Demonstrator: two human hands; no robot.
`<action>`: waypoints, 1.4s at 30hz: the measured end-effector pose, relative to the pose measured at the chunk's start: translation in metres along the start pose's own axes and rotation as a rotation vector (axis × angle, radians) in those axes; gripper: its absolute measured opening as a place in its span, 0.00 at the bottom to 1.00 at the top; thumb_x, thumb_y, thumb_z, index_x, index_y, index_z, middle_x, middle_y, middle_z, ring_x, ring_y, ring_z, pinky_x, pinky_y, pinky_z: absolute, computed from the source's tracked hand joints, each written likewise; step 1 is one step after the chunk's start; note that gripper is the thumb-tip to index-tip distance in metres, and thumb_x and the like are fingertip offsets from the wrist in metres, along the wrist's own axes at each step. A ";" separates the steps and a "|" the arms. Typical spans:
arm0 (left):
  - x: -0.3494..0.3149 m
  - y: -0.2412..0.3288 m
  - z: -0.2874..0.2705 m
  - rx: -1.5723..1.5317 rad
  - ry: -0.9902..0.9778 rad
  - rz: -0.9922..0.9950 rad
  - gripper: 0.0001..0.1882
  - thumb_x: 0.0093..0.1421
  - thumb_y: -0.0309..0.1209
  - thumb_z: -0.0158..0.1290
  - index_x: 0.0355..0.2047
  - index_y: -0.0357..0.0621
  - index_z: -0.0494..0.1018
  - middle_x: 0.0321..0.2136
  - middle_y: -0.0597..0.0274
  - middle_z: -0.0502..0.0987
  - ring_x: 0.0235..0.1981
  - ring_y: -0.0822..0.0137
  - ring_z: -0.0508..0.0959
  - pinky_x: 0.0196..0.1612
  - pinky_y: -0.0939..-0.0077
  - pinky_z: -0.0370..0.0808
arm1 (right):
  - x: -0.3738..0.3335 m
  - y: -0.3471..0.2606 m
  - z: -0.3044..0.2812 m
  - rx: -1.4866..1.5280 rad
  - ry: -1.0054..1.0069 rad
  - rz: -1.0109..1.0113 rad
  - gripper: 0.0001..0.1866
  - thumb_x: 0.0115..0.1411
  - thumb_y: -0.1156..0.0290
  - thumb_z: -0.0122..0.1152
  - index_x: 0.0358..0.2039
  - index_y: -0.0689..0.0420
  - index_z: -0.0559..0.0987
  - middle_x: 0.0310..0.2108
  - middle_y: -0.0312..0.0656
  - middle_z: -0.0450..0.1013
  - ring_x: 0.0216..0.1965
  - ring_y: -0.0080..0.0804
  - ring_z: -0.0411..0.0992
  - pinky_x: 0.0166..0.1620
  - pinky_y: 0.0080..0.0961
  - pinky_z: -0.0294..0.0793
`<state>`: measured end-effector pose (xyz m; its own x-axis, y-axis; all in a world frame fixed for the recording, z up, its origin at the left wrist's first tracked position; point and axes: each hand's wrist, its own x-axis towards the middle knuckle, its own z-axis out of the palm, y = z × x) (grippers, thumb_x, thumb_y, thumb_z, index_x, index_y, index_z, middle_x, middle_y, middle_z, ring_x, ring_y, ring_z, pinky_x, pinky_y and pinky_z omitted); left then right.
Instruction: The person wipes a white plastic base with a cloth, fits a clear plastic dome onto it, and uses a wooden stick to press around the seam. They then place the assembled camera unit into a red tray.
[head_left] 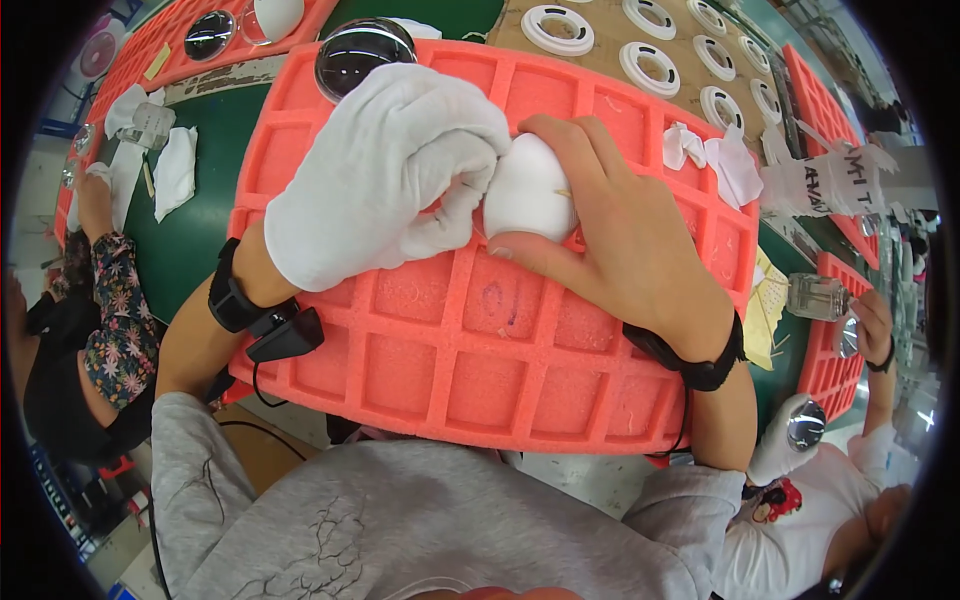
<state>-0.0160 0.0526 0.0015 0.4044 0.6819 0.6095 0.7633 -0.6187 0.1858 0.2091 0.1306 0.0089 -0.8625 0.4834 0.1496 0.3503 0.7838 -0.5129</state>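
A smooth white rounded shell (530, 188) with a small yellowish mark on its side is held over the tray. My bare right hand (625, 225) grips it from the right, fingers over its far side and thumb along its near side. My left hand (400, 180), in a white fabric glove, has its fingers curled shut against the shell's left edge. What lies inside those curled fingers is hidden. Under both hands is a pink foam tray (487, 390) with square compartments. A dark shiny dome (362, 60) sits at the tray's far left, just beyond the glove.
Several white rings (557, 30) lie on brown cardboard beyond the tray. Crumpled white wipes (735, 168) rest at its far right edge. On the green table (205, 235) are a cloth and a clear bottle (153, 126). Co-workers sit left and right, with another glass bottle (818, 297) at right.
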 end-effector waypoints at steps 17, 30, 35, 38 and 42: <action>-0.005 -0.010 0.004 -0.230 -0.035 -0.066 0.15 0.46 0.16 0.57 0.31 0.47 0.67 0.42 0.60 0.74 0.44 0.56 0.75 0.47 0.66 0.74 | 0.001 0.010 0.005 0.019 0.061 -0.064 0.38 0.56 0.50 0.71 0.58 0.59 0.67 0.48 0.53 0.70 0.35 0.56 0.77 0.34 0.43 0.79; -0.005 -0.019 -0.005 -0.398 -0.033 -0.097 0.18 0.49 0.18 0.63 0.41 0.47 0.80 0.42 0.60 0.78 0.38 0.61 0.79 0.42 0.69 0.78 | 0.001 0.002 -0.001 0.076 -0.040 0.054 0.36 0.58 0.58 0.71 0.61 0.58 0.65 0.51 0.53 0.70 0.47 0.55 0.75 0.46 0.40 0.76; -0.004 -0.020 -0.007 -0.284 -0.015 0.005 0.17 0.47 0.22 0.67 0.39 0.48 0.82 0.37 0.64 0.79 0.36 0.61 0.79 0.40 0.69 0.77 | 0.000 -0.001 -0.001 0.033 -0.036 0.064 0.37 0.58 0.57 0.71 0.62 0.58 0.65 0.52 0.53 0.70 0.47 0.56 0.75 0.45 0.41 0.76; -0.003 -0.015 -0.007 -0.214 0.017 0.019 0.17 0.45 0.22 0.68 0.37 0.49 0.82 0.35 0.65 0.79 0.35 0.61 0.78 0.38 0.69 0.76 | -0.001 -0.001 -0.002 0.032 -0.036 0.068 0.38 0.58 0.57 0.71 0.62 0.58 0.65 0.52 0.53 0.70 0.46 0.57 0.75 0.44 0.41 0.77; -0.003 -0.011 -0.004 -0.090 0.052 0.047 0.19 0.41 0.21 0.68 0.36 0.50 0.80 0.35 0.65 0.78 0.33 0.61 0.77 0.36 0.69 0.75 | 0.000 -0.001 -0.001 0.035 -0.033 0.066 0.38 0.57 0.56 0.72 0.62 0.58 0.65 0.53 0.53 0.69 0.45 0.56 0.76 0.43 0.40 0.77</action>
<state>-0.0275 0.0562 0.0006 0.4097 0.6317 0.6580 0.6949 -0.6835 0.2235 0.2096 0.1304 0.0099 -0.8498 0.5200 0.0867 0.3944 0.7363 -0.5498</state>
